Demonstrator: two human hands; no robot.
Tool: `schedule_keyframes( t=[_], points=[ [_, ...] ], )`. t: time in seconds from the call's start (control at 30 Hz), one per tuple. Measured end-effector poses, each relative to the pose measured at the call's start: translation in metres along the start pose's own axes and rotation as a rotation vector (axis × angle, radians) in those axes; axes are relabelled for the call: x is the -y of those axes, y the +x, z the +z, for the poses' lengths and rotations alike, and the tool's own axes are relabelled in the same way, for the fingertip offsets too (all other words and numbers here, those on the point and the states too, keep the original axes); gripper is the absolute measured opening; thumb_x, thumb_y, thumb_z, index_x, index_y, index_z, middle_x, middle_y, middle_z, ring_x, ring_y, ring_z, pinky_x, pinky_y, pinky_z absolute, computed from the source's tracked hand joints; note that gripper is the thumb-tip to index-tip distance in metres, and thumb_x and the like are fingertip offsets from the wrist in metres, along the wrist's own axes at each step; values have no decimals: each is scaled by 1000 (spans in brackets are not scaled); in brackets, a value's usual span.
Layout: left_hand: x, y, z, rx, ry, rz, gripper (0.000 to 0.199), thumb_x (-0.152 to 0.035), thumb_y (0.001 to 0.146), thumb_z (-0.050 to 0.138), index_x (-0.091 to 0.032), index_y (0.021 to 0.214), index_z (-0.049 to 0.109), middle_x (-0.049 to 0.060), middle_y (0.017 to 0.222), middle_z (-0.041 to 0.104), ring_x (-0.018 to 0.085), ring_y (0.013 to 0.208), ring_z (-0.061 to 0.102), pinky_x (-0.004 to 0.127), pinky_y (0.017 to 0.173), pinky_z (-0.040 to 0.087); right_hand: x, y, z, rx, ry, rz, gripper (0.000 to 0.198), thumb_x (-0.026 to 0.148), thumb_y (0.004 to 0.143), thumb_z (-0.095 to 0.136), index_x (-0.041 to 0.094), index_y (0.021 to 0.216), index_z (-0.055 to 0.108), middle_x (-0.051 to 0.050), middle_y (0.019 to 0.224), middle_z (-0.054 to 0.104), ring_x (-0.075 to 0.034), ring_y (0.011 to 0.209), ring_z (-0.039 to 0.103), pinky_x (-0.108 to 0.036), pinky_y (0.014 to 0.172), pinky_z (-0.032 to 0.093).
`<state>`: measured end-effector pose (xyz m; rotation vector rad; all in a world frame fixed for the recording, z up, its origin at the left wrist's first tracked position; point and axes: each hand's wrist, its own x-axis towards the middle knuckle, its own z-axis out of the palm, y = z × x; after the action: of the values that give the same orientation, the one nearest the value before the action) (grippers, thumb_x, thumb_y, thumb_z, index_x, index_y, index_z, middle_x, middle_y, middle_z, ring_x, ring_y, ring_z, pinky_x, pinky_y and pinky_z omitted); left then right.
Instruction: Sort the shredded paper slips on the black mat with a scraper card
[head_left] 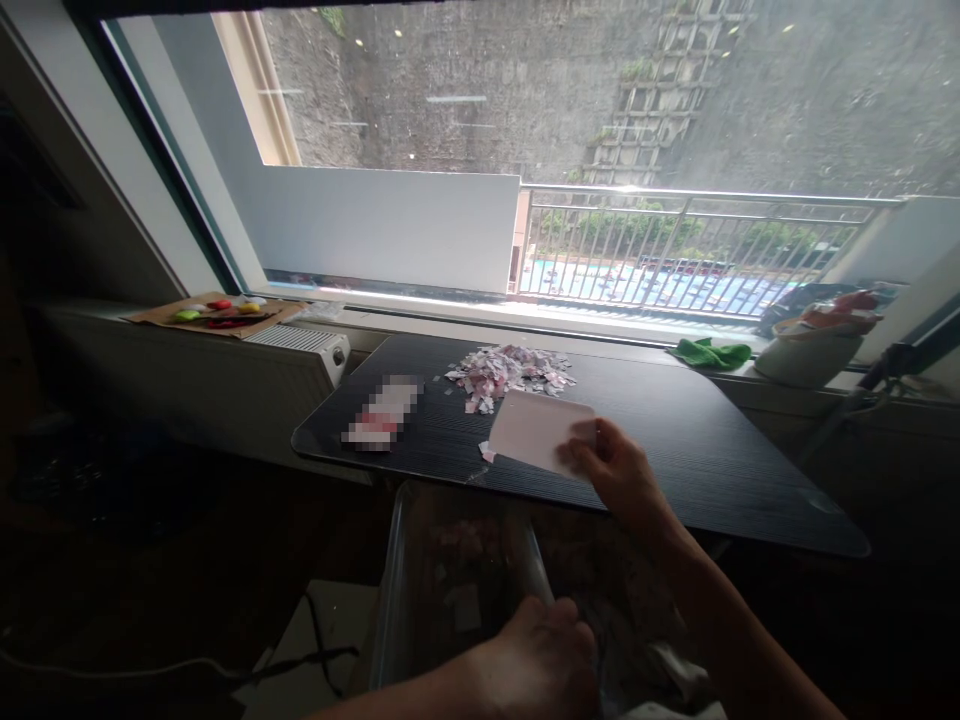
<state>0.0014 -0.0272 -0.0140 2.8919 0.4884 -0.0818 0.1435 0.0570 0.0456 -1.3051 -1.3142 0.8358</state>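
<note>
My right hand (611,465) pinches the right edge of a pale, flat card (536,425), holding it tilted above the dark tabletop (675,440). Just behind the card lies a loose heap of torn paper scraps (510,370), white with pinkish bits. One small scrap (487,453) rests at the card's lower left corner. Below the table's front edge, my left hand (544,645) is closed on the right rim of a clear plastic bin (401,570). Scraps show dimly inside the bin. The fingers of my left hand are partly hidden and in shadow.
A blurred-out white and red item (382,415) lies at the table's left. On the sill are a green cloth (711,353) and a pale pot (810,355). Cardboard with colourful pieces (217,312) sits above a radiator (300,345). Dark cables (322,650) run at lower left.
</note>
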Motion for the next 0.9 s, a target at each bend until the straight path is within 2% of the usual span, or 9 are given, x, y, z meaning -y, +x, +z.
schedule_keyframes(
  t=[0.13, 0.2, 0.37, 0.5, 0.6, 0.77, 0.9],
  points=[
    [-2, 4, -14, 173, -24, -45, 15, -25, 80, 62, -16, 70, 68, 7, 78, 64, 23, 81, 57, 25, 51, 32, 0, 12, 37, 149, -12, -114, 16, 30, 78, 55, 20, 91, 56, -5, 82, 70, -18, 75, 67, -31, 68, 53],
    [-1, 5, -17, 205, -35, -53, 17, -27, 82, 59, -17, 72, 69, 7, 82, 65, 24, 83, 58, 25, 50, 34, 5, 19, 57, 174, -89, -190, 13, 25, 80, 53, 21, 91, 56, -5, 84, 72, -18, 77, 67, -32, 71, 52],
    [4, 14, -2, 179, -43, -39, 16, -28, 80, 60, -17, 74, 70, 10, 83, 67, 25, 84, 59, 28, 55, 40, 18, 31, 95, 289, -296, -405, 12, 21, 83, 47, 22, 93, 54, -5, 89, 73, -20, 82, 67, -32, 74, 49],
    [8, 23, 17, 103, -105, -72, 15, -29, 79, 60, -18, 77, 70, 8, 76, 66, 23, 78, 58, 29, 56, 41, 14, 38, 112, 343, -361, -528, 14, 20, 85, 44, 23, 94, 54, -5, 93, 72, -19, 82, 67, -29, 73, 47],
    [8, 25, 23, 148, -89, -97, 17, -33, 76, 63, -18, 76, 70, 8, 74, 66, 24, 76, 58, 29, 54, 40, 9, 42, 110, 358, -403, -538, 15, 20, 85, 43, 23, 95, 54, -5, 92, 72, -19, 82, 66, -28, 72, 46],
    [7, 19, 20, 55, -100, -39, 22, -33, 81, 57, -18, 70, 68, 8, 77, 66, 24, 80, 56, 28, 55, 37, 19, 45, 78, 354, -513, -503, 15, 21, 85, 43, 22, 95, 55, -7, 90, 72, -19, 77, 65, -29, 69, 45],
    [6, 15, 16, 59, -101, -33, 20, -30, 80, 60, -17, 66, 68, 7, 72, 65, 22, 75, 56, 27, 53, 35, 26, 48, 63, 337, -451, -437, 14, 20, 82, 47, 23, 93, 56, -4, 85, 71, -17, 74, 63, -28, 66, 44]
  ],
)
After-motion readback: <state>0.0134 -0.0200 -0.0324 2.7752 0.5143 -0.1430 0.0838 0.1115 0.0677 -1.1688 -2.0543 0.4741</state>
